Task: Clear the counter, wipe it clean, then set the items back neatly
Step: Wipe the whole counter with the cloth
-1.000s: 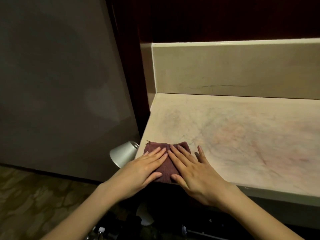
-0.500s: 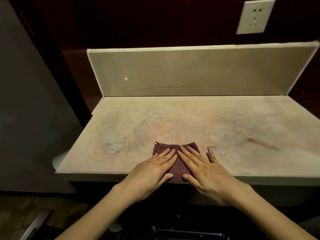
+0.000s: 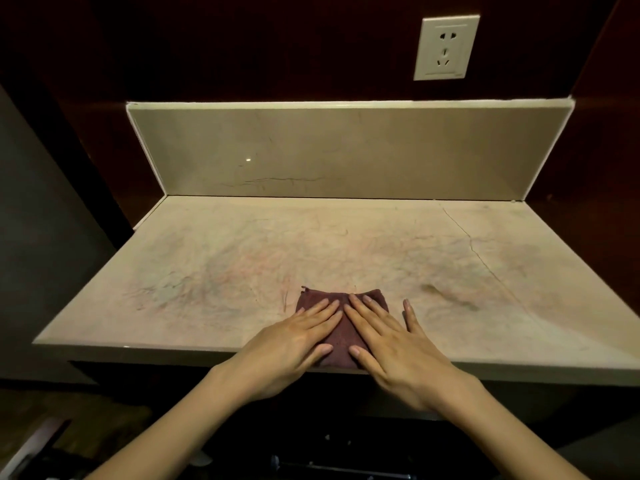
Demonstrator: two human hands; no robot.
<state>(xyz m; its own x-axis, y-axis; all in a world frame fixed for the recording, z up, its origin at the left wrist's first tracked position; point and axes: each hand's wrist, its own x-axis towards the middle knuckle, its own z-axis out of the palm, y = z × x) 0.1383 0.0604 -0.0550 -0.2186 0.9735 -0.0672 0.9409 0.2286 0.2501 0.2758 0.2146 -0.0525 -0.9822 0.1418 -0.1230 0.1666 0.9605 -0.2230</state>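
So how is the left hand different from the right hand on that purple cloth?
The left hand lies wholly on the cloth, fingers close together; the right hand spreads wider, its little finger off the cloth on the bare counter. The left hand's fingers point up and right; the right hand's point up and left. Both lie flat, pressing the cloth near the front edge.

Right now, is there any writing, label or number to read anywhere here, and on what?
None can be read.
Socket: a tiny mark at its lower right corner, too small to read.
Cloth, counter and backsplash: no writing, only veins and stains.
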